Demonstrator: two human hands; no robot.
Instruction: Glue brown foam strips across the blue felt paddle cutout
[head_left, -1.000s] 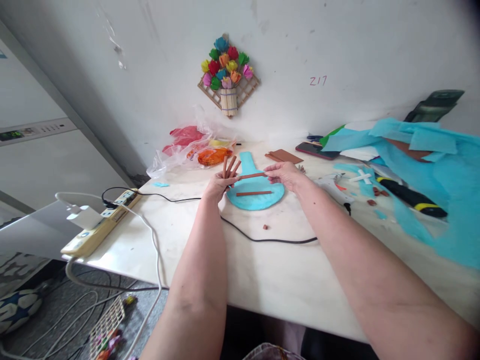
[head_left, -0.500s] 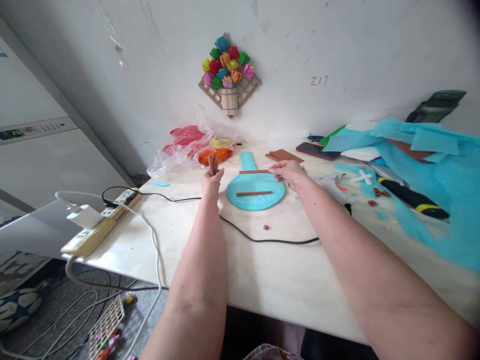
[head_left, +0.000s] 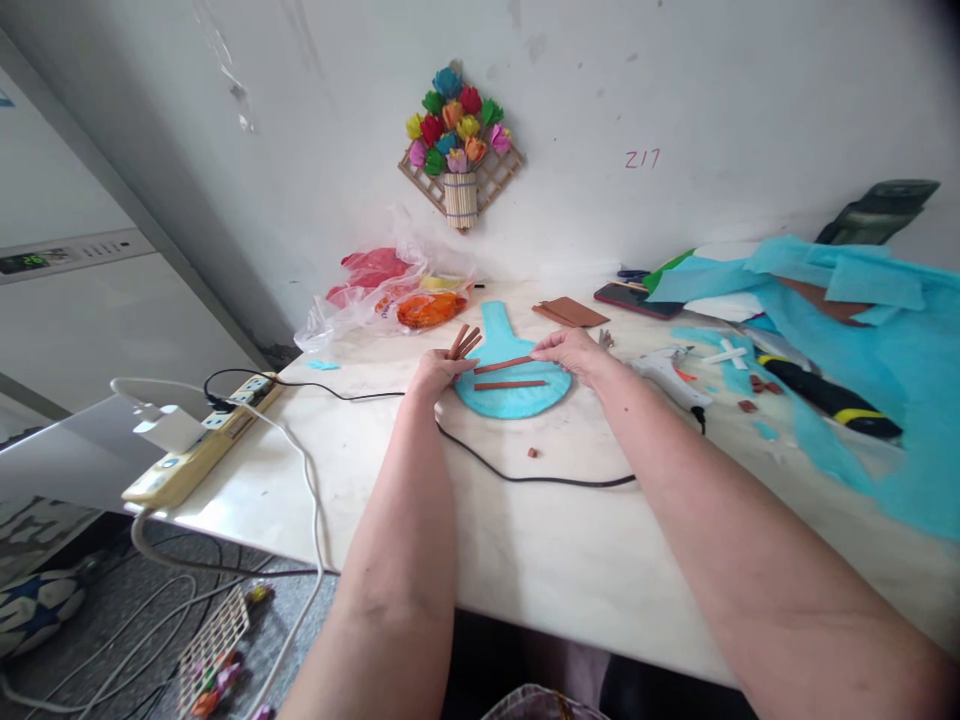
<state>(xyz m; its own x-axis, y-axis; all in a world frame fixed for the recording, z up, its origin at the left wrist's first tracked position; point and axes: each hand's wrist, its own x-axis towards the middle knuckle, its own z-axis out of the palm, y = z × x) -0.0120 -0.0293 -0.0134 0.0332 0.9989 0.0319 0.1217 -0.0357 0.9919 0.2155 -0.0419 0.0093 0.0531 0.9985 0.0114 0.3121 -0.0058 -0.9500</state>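
The thin brown strip (head_left: 501, 365) lies slanting across the upper body of the blue felt shape (head_left: 517, 402), which sits flat near the middle of the desk (head_left: 540, 560), toward its back edge. The right hand (head_left: 571, 350) pinches the strip's right end between thumb and fingertips. The left hand (head_left: 437, 373) rests at the felt's left rim, fingers clenched around a bundle of strips (head_left: 463, 342) that fans up and away. One finger seems to reach the strip's left end, though I cannot tell for sure. A second strip (head_left: 510, 384) lies level on the felt, just below the first and apart from it.

The strip looks very light, narrow and bendable, likely to bow or skew if pushed from one side, so a hold at both ends should suit it best. The felt under it looks soft and limp and may slide on the smooth desk.

A black cable (head_left: 525, 478) curves across the desk just in front of the felt, with a small brown scrap (head_left: 532, 453) between them. Right of the felt lies a white glue gun (head_left: 666, 370), and a heap of blue fabric (head_left: 862, 330) beyond it covers the desk's right side. Plastic bags (head_left: 390, 295) sit at the back left, near the wall. A power strip (head_left: 199, 440) hangs over the left edge. Open room lies mainly along the front edge, between the forearms.
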